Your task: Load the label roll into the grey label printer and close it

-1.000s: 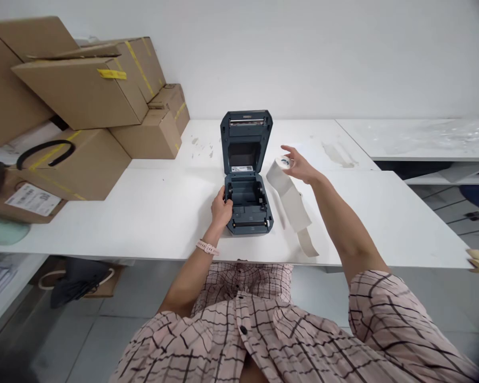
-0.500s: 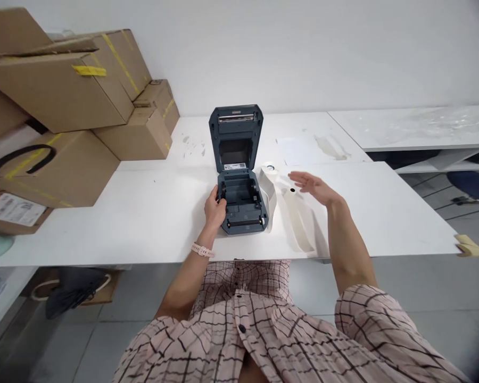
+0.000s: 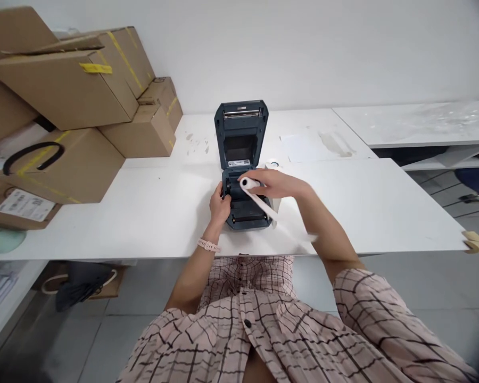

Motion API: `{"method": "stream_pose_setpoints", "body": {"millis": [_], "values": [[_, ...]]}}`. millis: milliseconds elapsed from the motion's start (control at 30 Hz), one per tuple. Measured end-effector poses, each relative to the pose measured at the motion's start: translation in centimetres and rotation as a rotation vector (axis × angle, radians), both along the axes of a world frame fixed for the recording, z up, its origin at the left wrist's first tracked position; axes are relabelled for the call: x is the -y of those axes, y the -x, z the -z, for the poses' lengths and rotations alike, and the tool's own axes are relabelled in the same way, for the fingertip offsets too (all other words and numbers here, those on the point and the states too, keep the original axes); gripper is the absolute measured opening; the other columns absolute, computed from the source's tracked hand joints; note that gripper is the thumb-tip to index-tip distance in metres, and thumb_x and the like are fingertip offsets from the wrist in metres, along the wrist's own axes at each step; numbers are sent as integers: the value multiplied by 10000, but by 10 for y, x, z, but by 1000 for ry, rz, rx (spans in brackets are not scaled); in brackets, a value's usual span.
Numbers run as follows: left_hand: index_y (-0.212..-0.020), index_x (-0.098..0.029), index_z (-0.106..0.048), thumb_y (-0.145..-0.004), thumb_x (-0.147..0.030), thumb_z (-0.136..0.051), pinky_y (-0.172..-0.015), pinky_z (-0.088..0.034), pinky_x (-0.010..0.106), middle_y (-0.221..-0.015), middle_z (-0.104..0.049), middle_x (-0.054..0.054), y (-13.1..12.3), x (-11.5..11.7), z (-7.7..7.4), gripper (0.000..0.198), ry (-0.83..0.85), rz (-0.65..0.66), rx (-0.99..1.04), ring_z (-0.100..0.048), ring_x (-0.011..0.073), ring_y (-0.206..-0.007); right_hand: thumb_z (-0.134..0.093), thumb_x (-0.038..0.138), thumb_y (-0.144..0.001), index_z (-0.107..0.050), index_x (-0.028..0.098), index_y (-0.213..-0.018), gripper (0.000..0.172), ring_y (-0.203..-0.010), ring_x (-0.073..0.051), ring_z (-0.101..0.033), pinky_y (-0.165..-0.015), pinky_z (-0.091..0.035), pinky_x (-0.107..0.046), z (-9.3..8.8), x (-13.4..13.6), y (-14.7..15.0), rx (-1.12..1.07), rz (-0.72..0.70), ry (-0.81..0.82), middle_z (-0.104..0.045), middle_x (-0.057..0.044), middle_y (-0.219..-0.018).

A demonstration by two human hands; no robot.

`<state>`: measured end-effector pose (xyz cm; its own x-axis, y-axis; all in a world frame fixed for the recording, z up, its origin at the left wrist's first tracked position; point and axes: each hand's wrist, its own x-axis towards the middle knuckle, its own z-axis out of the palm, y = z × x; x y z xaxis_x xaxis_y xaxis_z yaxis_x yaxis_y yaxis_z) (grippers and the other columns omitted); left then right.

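Note:
A dark grey label printer [image 3: 241,135] stands on the white table with its lid raised. My left hand [image 3: 219,205] grips the left side of its base, thumb over the edge. Over the open bay, my right hand [image 3: 277,183] holds a small white paper roll [image 3: 246,183] with a black core. A loose strip of paper [image 3: 265,208] trails from the roll down to the right, across the printer's front edge. Behind my right hand lies a second white roll [image 3: 274,165], mostly hidden, beside the printer.
Several cardboard boxes [image 3: 80,88] with yellow tape are stacked at the left of the table [image 3: 175,234]. A flat white sheet [image 3: 297,149] lies near the back. At the right stands a shelf unit [image 3: 431,127] and a dark blue seat [image 3: 477,181].
My right hand has picked up the paper roll from the table and carried it left over the printer's bay. My left hand still grips the printer.

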<state>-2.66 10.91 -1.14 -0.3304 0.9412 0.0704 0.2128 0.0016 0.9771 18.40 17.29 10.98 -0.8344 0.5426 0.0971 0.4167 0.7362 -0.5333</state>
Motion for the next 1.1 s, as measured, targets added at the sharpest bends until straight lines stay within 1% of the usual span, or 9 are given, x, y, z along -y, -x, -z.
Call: {"method": "stream_pose_setpoints", "body": {"millis": [100,200,267,333,467,567,667,833,1100], "values": [[-1495,-256,-559,-777,-142,-585,-1204,-422,463,-1434,-682,45,0,-2,1,727,37,-22,25,-579,291,-1386,-611,195,-914,-672,181,-1263,355,-1058,-345,-696,-860,-501,-412,17,-12,45,411,71,-160,-753,-171,-1162],[-1495,-235,-557,-778,-140,-586,-1230,-385,447,-1505,-628,63,-1,-4,3,724,41,-41,27,-553,289,-1421,-616,184,-913,-690,160,-1220,317,-1039,-352,-716,-904,-483,-434,36,-14,61,548,58,-223,-771,-176,-1117],[-1495,-216,-555,-783,-144,-584,-1242,-367,449,-1537,-599,79,-1,-4,3,716,39,-47,24,-540,293,-1436,-622,205,-927,-662,164,-1300,377,-1051,-339,-719,-949,-478,-444,44,-9,58,493,61,-251,-777,-157,-1133],[-1502,-204,-543,-793,-153,-580,-1244,-365,449,-1553,-580,91,-2,-3,2,712,42,-49,29,-533,293,-1443,-600,199,-949,-618,155,-1383,437,-1101,-336,-703,-968,-492,-454,49,1,48,369,103,-269,-760,-152,-1220],[-1507,-232,-524,-825,-184,-576,-1197,-425,438,-1554,-572,89,-5,1,-2,686,31,-15,86,-539,283,-1430,-502,209,-1021,-695,157,-1266,316,-1125,-306,-671,-955,-547,-454,59,40,22,49,133,-265,-751,-128,-1236],[-1504,-247,-516,-837,-215,-616,-1151,-468,445,-1548,-562,115,-7,3,-5,675,31,-3,145,-540,300,-1417,-454,251,-1067,-723,153,-1219,324,-1084,-291,-674,-937,-580,-471,70,76,9,-120,192,-272,-747,-138,-1268],[-1492,-228,-511,-807,-222,-668,-1153,-465,459,-1538,-560,136,-8,4,-8,703,30,-9,196,-530,316,-1420,-437,240,-1082,-717,129,-1249,344,-1134,-294,-671,-1000,-572,-500,82,102,7,-198,276,-306,-724,-151,-1346],[-1476,-234,-505,-771,-224,-708,-1178,-442,456,-1539,-557,122,-9,3,-8,733,35,-6,249,-512,309,-1435,-470,230,-1072,-716,128,-1267,329,-1195,-299,-652,-1051,-557,-510,96,114,13,-264,333,-356,-723,-132,-1363],[-1484,-248,-486,-768,-223,-721,-1172,-449,438,-1551,-543,116,-8,2,-4,754,17,24,294,-551,286,-1397,-489,284,-1065,-737,213,-1260,324,-1186,-306,-640,-1040,-541,-538,95,121,19,-273,383,-291,-716,-82,-1386]]}}
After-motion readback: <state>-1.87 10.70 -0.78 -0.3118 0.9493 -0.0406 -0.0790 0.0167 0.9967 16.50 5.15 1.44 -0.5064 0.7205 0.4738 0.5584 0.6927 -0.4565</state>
